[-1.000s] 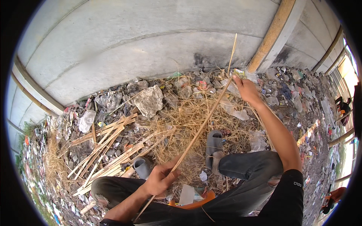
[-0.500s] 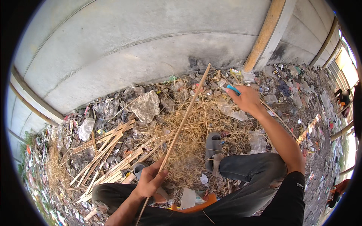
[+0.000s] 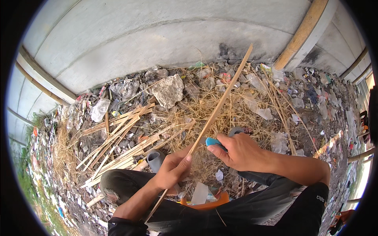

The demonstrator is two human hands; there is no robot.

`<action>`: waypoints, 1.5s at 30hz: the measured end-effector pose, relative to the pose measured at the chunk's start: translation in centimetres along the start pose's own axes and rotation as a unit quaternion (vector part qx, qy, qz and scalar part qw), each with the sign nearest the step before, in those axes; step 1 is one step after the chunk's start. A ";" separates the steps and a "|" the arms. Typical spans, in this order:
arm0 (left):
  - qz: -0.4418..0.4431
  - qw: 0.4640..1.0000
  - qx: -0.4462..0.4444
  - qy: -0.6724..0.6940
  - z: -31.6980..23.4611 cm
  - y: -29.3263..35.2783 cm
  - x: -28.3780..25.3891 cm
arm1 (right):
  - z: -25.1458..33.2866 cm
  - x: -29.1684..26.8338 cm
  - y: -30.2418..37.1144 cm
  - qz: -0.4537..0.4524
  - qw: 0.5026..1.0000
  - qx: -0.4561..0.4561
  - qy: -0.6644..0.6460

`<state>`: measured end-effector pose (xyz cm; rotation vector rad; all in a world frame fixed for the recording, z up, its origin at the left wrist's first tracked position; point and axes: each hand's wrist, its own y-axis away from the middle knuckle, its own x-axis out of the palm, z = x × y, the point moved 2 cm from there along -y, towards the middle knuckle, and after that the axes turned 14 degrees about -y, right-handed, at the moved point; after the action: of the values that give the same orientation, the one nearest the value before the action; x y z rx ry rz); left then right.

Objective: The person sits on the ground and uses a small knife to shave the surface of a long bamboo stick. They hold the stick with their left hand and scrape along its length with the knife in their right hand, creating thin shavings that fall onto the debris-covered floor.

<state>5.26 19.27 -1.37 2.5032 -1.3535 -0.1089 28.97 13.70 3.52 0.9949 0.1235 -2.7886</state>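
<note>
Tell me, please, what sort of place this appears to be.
It looks like a littered outdoor plot, probably used as a makeshift workspace: a grey wall, discarded plastic across the dirt, and a pile of pale strips show it.

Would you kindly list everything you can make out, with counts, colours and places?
Held strip: 1, tan, slanting through centre
Cutter: 1, blue, centre
Strip pile: many, tan, left ground
Loose strips: several, tan, right ground
Shavings: countless, straw-yellow, centre ground
Wall: 1, grey, back
Poles: several, tan, along wall
Rock: 1, pale grey, before wall
Litter: countless, mixed, across ground
Plants: uncounted, green, far left
Sheet: 1, white, lower centre
Curved object: 1, orange, beside sheet
Shoes: 2, grey, lower centre
Trousers: 1 pair, dark grey, bottom
Sleeves: 2, black, bottom
Left hand: 1, bare, around held strip
Right hand: 1, bare, holding cutter
</note>
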 end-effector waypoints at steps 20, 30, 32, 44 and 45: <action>0.043 0.999 0.024 0.013 1.9 2.4 1.4 | -8.9 -15.8 -5.5 -0.336 0.925 0.154 0.092; 0.015 0.996 0.036 0.085 0.6 0.7 0.3 | 0.0 -6.2 -2.5 -0.144 0.989 0.005 -0.031; 0.027 0.996 0.045 0.075 0.1 0.0 0.4 | 2.0 -2.8 -2.1 -0.036 0.999 0.004 0.010; 0.022 1.000 -0.008 -0.014 1.7 2.3 -0.1 | -7.4 -8.9 -6.3 -0.226 0.967 0.114 0.022; 0.046 0.999 -0.019 -0.022 1.9 3.1 -0.1 | -9.1 -12.2 -5.6 -0.256 0.949 0.180 0.025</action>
<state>2.35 17.35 -2.26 2.4172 -1.4662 -0.1683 42.76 22.10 4.36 1.2705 -0.1511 -3.3426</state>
